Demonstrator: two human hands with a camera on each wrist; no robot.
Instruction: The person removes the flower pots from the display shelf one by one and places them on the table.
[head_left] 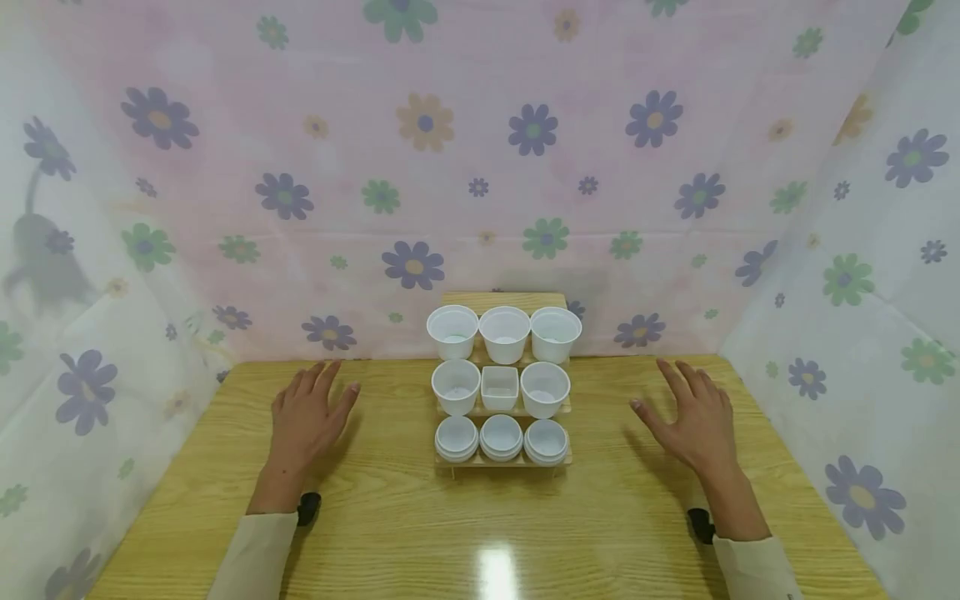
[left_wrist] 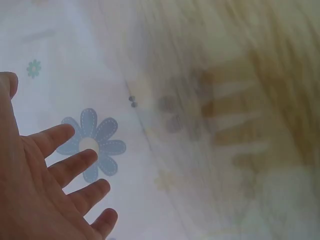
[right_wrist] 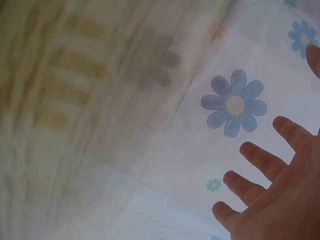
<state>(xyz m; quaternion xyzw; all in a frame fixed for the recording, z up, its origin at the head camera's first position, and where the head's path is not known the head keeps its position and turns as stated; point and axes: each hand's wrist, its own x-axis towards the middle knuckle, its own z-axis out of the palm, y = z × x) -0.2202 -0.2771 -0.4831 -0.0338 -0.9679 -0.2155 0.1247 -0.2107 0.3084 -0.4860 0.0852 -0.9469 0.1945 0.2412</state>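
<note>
A tiered wooden stand (head_left: pixel 504 299) is positioned on the tabletop (head_left: pixel 375 521), centred between left and right and close to the far edge. It carries nine white containers in three rows, mouths facing up.

Far row: three round cups (head_left: pixel 505 335), side by side with their rims close together.
Middle row: one square cup (head_left: pixel 500 388), flanked left and right by two round cups (head_left: pixel 456 388).
Near row: three low round jars (head_left: pixel 501 438), each with a stepped rim.

The left hand (head_left: pixel 306 421) is located to the left of the stand, well apart from it. Its fingers are extended and spread, with the thumb set off toward the stand. The right hand (head_left: pixel 696 425) is located to the right of the stand, also well apart, in a similar mirrored position: fingers extended and separated, thumb directed toward the stand. Both wrist views show the fingers fanned.

A black wrist device (head_left: pixel 308 508) is fitted at the left wrist; a second black unit (head_left: pixel 701 526) is fitted at the right. Flower-printed fabric (head_left: pixel 480 217) encloses the tabletop at the far, left and right sides.
</note>
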